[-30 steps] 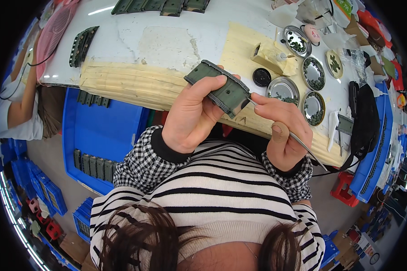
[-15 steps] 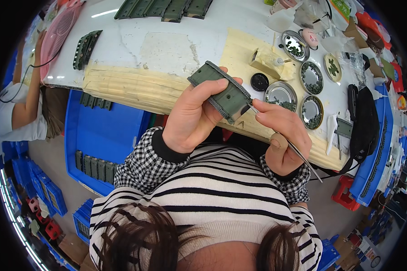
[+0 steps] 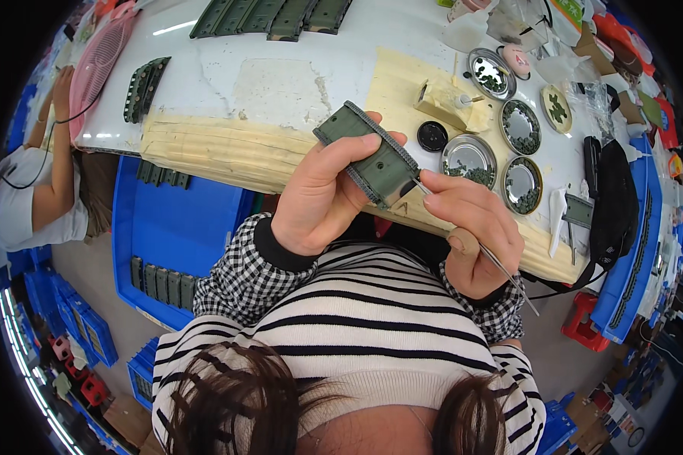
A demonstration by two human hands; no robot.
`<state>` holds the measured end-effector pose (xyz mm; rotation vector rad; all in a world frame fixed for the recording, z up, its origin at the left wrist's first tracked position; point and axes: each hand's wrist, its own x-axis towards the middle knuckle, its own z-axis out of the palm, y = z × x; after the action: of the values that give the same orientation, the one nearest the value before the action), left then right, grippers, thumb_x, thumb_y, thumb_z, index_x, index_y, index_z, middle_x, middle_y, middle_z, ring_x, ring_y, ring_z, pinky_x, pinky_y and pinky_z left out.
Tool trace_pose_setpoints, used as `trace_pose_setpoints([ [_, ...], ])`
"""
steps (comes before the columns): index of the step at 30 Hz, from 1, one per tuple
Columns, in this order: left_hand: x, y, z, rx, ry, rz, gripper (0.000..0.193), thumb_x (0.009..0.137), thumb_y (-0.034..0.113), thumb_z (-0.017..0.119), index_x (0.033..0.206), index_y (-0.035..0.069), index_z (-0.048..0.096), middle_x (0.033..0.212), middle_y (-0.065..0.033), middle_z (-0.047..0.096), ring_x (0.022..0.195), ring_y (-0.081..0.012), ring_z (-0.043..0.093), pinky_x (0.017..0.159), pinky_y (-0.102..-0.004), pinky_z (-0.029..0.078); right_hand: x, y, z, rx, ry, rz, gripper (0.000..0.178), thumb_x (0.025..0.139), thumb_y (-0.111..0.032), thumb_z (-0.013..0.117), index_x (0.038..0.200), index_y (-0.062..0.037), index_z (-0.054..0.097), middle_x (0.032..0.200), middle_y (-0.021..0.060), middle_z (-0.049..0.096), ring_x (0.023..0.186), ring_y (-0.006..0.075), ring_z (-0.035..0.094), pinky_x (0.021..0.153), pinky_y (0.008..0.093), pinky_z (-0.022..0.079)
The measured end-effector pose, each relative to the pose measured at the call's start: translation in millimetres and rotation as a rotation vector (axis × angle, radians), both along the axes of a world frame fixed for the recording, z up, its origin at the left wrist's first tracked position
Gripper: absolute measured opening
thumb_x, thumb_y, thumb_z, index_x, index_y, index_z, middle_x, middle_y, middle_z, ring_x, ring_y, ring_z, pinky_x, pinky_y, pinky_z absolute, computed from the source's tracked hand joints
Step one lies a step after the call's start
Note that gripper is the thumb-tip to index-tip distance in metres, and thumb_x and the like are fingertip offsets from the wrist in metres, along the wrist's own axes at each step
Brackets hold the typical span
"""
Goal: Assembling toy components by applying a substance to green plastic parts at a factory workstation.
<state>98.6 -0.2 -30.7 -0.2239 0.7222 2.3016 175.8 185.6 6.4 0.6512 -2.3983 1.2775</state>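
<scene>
At the table edge (image 3: 212, 152), I see the left hand (image 3: 315, 193) clamped on the panel (image 3: 393, 171), the right hand (image 3: 478, 216) with fingers closed around a thin tool (image 3: 510, 280) at its corner. Little has shifted in half a second, so work there seems ongoing; any print on the green package (image 3: 572, 10) is too small for me to read.

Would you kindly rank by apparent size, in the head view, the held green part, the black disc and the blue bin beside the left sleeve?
Blue bin (largest)
Held green part
Black disc (smallest)
</scene>
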Motion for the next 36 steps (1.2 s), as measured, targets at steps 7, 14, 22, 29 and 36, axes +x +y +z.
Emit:
trace_pose_setpoints([
  [7, -2.8, 0.5, 6.1, -0.062, 0.017, -0.004, 0.036, 0.092, 0.012, 0.056, 0.127, 0.005, 0.048, 0.115, -0.0122, 0.062, 0.096, -0.0203, 0.065, 0.083, -0.0352, 0.056, 5.6, 14.0, -16.6, -0.217, 0.066, -0.159, 0.019, 0.093, -0.009, 0.056, 0.103, 0.0045, 0.065, 0.1, 0.0184, 0.066, 0.093, 0.028, 0.065, 0.083, 0.0336, 0.051],
  [14, -2.7, -4.1, -0.6, -0.189, 0.137, 0.017, 0.041, 0.091, 0.01, 0.057, 0.13, 0.004, 0.044, 0.116, -0.014, 0.061, 0.111, -0.0241, 0.06, 0.088, -0.0388, 0.055, 5.3, 48.6, -40.8, -0.066, -0.111, -0.474, 0.015, 0.094, -0.01, 0.057, 0.098, -0.0021, 0.069, 0.078, 0.0066, 0.065, 0.083, 0.0202, 0.055, 0.075, 0.0309, 0.045],
  [22, 3.0, 6.5, 6.8, -0.295, 0.212, 0.001, 0.051, 0.093, 0.004, 0.055, 0.14, 0.002, 0.034, 0.125, -0.0174, 0.054, 0.12, -0.0301, 0.056, 0.09, -0.0403, 0.057, -0.5, 51.2, -53.3, 0.039, -0.126, -0.441, 0.016, 0.095, -0.009, 0.056, 0.099, -0.0007, 0.068, 0.086, 0.0073, 0.058, 0.081, 0.0168, 0.055, 0.074, 0.0273, 0.045],
  [29, 8.7, 8.7, 9.1, -0.35, 0.431, 0.008, 0.045, 0.097, 0.005, 0.05, 0.14, 0.005, 0.036, 0.132, -0.0187, 0.05, 0.114, -0.0304, 0.06, 0.087, -0.0384, 0.058, -3.2, 45.6, -54.2, 0.017, -0.125, -0.516, 0.012, 0.09, -0.014, 0.064, 0.092, -0.0053, 0.072, 0.077, 0.0047, 0.062, 0.082, 0.0218, 0.052, 0.073, 0.0323, 0.041],
  [36, 9.3, 12.2, 2.3, -0.325, 0.415, -0.168, 0.023, 0.103, 0.021, 0.043, 0.111, 0.002, 0.053, 0.129, -0.0136, 0.051, 0.111, -0.0276, 0.061, 0.088, -0.0366, 0.056, -3.0, 38.0, -32.7, -0.024, -0.049, -0.41, 0.013, 0.09, -0.007, 0.059, 0.093, -0.0029, 0.071, 0.081, 0.0057, 0.067, 0.084, 0.0235, 0.053, 0.078, 0.0326, 0.044],
])
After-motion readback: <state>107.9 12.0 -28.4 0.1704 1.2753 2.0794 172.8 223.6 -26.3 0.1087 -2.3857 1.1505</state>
